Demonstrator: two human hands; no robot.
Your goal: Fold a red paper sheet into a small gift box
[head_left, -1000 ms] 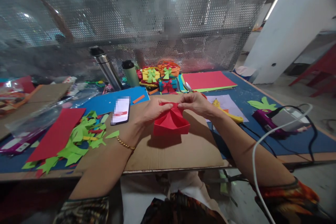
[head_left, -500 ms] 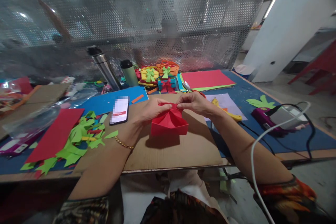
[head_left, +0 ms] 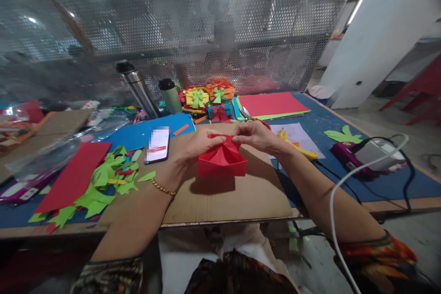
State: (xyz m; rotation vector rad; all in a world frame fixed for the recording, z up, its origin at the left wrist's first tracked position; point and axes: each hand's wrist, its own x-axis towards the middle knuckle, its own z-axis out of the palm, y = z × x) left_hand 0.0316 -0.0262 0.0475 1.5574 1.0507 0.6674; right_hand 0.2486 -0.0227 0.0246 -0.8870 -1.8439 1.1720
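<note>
A red folded paper box (head_left: pixel 222 165) is held up over a brown cardboard sheet (head_left: pixel 227 202), its shadow falling just below it. My left hand (head_left: pixel 203 144) pinches the far edge of the paper between thumb and fingers. Close beside it, my right hand (head_left: pixel 253 135) pinches the same far edge a little to the right. The near wall of the box stands upright, and a creased peak of paper rises between my thumbs. My fingers on the far side are partly hidden.
A phone (head_left: pixel 157 145) lies left of my hands, near green paper scraps (head_left: pixel 99 183). A yellow glue gun (head_left: pixel 305 151) rests on white paper at right. Small paper baskets (head_left: pixel 197 97), a steel flask (head_left: pixel 138 89) and red sheets (head_left: pixel 272 103) stand behind. A white cable (head_left: pixel 332 216) crosses my right forearm.
Almost nothing differs. Both hands keep their pinch on the red paper box, and the box's near wall sits a trace higher in the picture.
</note>
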